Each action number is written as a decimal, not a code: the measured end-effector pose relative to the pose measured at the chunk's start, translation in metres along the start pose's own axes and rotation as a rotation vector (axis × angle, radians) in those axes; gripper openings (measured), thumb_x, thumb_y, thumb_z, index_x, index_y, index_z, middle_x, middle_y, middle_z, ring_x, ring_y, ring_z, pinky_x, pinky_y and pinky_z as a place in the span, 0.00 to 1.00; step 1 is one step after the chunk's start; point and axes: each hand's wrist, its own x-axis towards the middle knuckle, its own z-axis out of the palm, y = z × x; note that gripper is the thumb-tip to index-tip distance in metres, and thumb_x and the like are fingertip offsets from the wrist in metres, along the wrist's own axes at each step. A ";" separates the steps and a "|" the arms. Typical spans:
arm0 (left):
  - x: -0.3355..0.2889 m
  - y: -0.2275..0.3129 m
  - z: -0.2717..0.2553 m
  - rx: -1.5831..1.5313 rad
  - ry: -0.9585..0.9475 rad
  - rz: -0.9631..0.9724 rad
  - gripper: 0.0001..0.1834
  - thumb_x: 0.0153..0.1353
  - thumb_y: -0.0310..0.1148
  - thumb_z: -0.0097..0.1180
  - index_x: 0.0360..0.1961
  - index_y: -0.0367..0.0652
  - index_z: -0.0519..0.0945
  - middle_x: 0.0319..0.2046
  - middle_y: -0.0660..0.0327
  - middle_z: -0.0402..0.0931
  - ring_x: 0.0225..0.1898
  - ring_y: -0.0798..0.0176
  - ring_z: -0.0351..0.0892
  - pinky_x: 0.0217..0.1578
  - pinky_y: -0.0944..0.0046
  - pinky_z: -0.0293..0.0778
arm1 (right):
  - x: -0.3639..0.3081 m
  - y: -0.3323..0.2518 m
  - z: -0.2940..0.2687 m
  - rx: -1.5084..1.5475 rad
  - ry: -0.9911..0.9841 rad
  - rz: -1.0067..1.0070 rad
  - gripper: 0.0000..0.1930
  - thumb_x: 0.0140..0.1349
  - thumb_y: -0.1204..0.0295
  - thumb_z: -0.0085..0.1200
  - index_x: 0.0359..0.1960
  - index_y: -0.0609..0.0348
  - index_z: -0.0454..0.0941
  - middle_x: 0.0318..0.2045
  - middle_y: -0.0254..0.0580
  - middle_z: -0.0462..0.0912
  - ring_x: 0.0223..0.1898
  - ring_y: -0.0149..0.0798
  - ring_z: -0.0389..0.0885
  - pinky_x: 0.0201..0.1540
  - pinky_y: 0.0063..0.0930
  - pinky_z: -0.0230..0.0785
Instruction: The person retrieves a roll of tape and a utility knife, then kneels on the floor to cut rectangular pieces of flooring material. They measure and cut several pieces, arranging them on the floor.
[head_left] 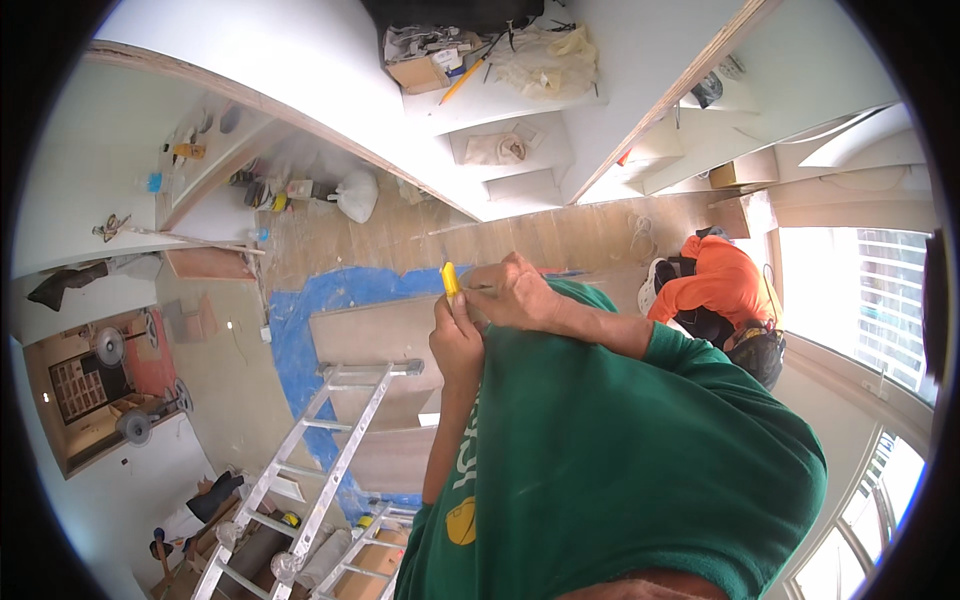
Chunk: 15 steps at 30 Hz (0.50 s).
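Note:
In front of my chest, my left hand (457,340) is closed around a slim yellow utility knife (450,279), its yellow end standing up above my thumb. Close beside it on the right is my right hand (527,295), fingers curled and pinched together toward the knife. Something thin and dark shows at those fingertips, too small to name. Both hands nearly touch, and my green shirt (640,430) fills the view below them.
An aluminium stepladder (345,455) stands at lower left, by boards (370,330) on blue sheeting (295,350). At right, a person in orange (725,280) bends low by the window. White shelving (500,115) ahead holds a cardboard box (418,74), plastic and a yellow pencil-like stick (465,82).

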 end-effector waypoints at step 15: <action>0.009 -0.028 0.011 0.326 0.137 0.127 0.20 0.73 0.48 0.47 0.43 0.38 0.77 0.17 0.47 0.79 0.21 0.38 0.81 0.20 0.45 0.73 | 0.007 0.027 0.035 0.236 -0.061 0.568 0.15 0.53 0.60 0.64 0.27 0.63 0.85 0.25 0.51 0.84 0.30 0.45 0.85 0.37 0.38 0.77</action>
